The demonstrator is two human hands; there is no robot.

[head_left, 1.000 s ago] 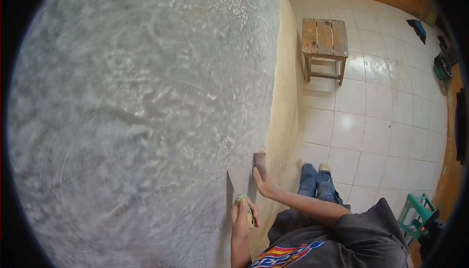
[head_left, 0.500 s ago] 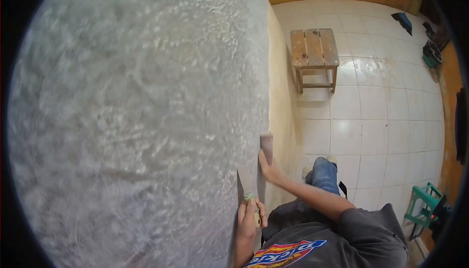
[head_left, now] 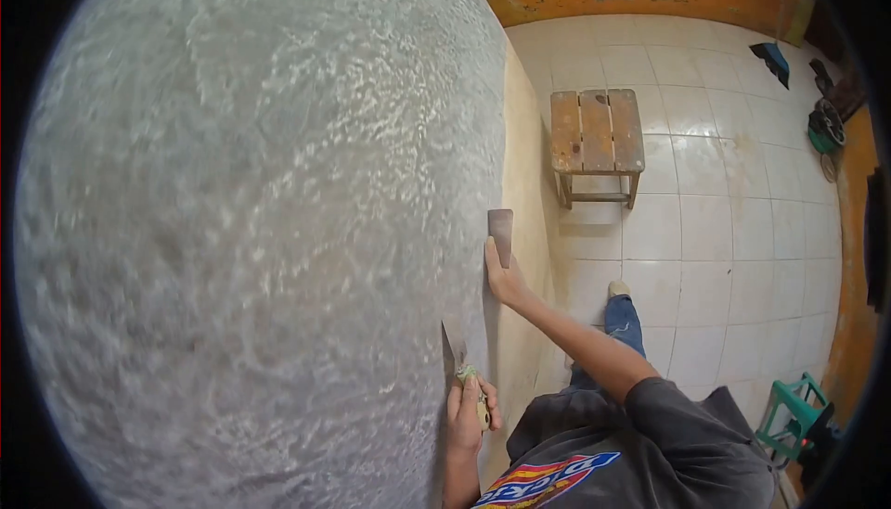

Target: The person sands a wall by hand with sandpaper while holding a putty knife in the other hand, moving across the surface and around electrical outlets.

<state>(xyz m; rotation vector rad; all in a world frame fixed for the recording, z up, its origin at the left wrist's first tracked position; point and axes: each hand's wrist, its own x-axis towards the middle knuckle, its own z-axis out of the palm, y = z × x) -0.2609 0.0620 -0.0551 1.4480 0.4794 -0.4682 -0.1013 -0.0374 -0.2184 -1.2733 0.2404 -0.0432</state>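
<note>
My left hand (head_left: 471, 412) is wrapped round the mottled green and yellow handle of a putty knife (head_left: 454, 339). The knife's thin metal blade points up the frame, close against the rough grey wall (head_left: 278, 231). Farther along the wall's edge, my right hand (head_left: 503, 279) grips a flat, grey-brown piece of sandpaper (head_left: 500, 233), seemingly folded. That hand lies against the wall where the grey surface meets a smooth beige strip (head_left: 522, 138). Part of the sandpaper is hidden by the fingers.
A worn wooden stool (head_left: 597, 133) stands on the white tiled floor (head_left: 710, 221) ahead. Near my right side is a green plastic stool (head_left: 789, 416). By the far right wall lie a blue-black object (head_left: 771, 64) and a dark round item with green (head_left: 825, 128).
My right hand has moved forward along the wall with the sandpaper. The putty knife has shifted slightly left in view. My view has tilted, and the foot below has stepped forward.
</note>
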